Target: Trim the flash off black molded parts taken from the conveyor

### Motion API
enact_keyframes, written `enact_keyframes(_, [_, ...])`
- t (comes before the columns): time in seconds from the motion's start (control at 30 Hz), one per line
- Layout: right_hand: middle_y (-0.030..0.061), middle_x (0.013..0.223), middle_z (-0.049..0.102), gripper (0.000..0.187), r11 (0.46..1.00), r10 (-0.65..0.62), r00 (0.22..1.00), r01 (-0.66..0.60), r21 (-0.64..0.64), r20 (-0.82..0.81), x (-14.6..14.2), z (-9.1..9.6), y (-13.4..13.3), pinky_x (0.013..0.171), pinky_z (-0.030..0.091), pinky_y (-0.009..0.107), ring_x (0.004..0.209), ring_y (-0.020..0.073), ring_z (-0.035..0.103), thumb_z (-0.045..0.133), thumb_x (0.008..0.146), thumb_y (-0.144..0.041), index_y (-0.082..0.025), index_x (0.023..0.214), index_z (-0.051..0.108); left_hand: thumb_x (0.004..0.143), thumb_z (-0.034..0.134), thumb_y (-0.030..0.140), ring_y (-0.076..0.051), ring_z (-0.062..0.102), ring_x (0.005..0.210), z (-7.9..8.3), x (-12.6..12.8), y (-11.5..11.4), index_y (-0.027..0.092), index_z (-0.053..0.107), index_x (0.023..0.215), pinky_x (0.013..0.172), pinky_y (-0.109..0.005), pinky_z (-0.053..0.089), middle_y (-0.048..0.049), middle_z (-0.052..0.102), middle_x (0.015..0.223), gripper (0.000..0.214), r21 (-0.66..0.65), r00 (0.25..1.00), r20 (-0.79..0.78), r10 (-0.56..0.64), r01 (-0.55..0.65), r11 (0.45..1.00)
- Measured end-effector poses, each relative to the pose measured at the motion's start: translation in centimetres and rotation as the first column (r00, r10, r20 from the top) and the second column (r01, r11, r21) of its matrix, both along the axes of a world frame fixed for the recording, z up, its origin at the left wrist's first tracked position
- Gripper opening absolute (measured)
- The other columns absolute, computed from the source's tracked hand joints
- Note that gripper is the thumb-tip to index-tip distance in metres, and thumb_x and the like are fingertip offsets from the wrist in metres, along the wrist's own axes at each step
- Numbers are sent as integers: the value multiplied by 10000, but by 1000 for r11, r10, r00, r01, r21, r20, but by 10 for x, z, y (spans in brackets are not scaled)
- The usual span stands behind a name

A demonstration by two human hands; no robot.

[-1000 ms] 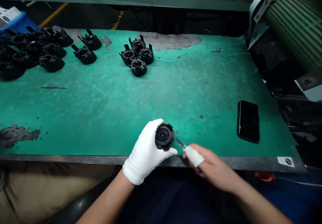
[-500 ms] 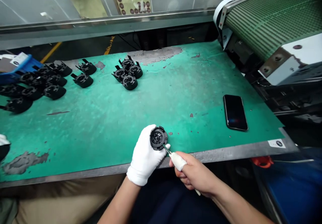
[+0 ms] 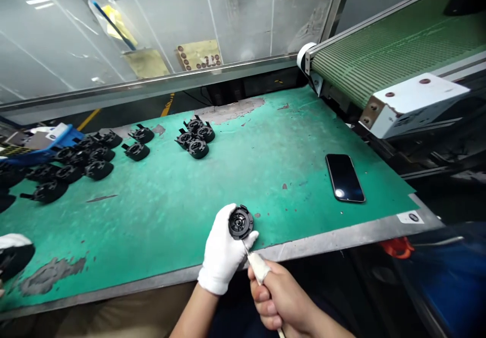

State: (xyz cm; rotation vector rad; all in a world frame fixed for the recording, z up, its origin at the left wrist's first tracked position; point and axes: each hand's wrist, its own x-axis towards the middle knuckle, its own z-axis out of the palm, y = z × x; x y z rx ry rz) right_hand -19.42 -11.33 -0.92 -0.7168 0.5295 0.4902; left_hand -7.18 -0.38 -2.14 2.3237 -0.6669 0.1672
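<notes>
My left hand (image 3: 223, 247), in a white glove, grips a round black plastic part (image 3: 241, 221) above the table's near edge. The part's ringed, open face is turned up toward me. In my bare right hand (image 3: 279, 297) is a slim tool with a thin metal shaft (image 3: 245, 247). White wrapping covers the front of my grip; whether it is on the tool or on a finger, I cannot tell. The shaft's tip is at the lower rim of the part, close to my left thumb; contact is not clear.
Similar black parts stand in a small cluster (image 3: 197, 148) and a larger group (image 3: 98, 170) on the green table (image 3: 163, 216). A blue bin (image 3: 68, 138) is behind them. A phone (image 3: 345, 177) lies right, below a conveyor (image 3: 379, 49). Another person's gloved hand (image 3: 15, 240) holds a black part.
The camera view has tilted up, so the table appears lower. My right hand has drawn down and slightly left, and the tool tip has moved from the part's face to its lower rim.
</notes>
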Motion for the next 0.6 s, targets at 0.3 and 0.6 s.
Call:
enact_keyframes(0.3, [-128,487,299,484,958,-267,920,220,184,287,-9,24,-7,317,170,143,360,21,126,719,786,-625,-235,765,435,756,778,451,-327,519,1321,-5,-4,1,176,424,1378,1138,-527,421,-159,541,1378,767,-24,999,32,-23,24,999])
enact_keyframes(0.6, [-90,599,337,339,884,-350,849,440,-161,397,9,29,-71,365,225,147,434,35,184,598,931,-537,-209,873,533,779,721,371,-314,486,1363,4,-14,2,175,346,1469,1159,-526,411,-159,488,1455,809,-186,995,-67,71,-82,979])
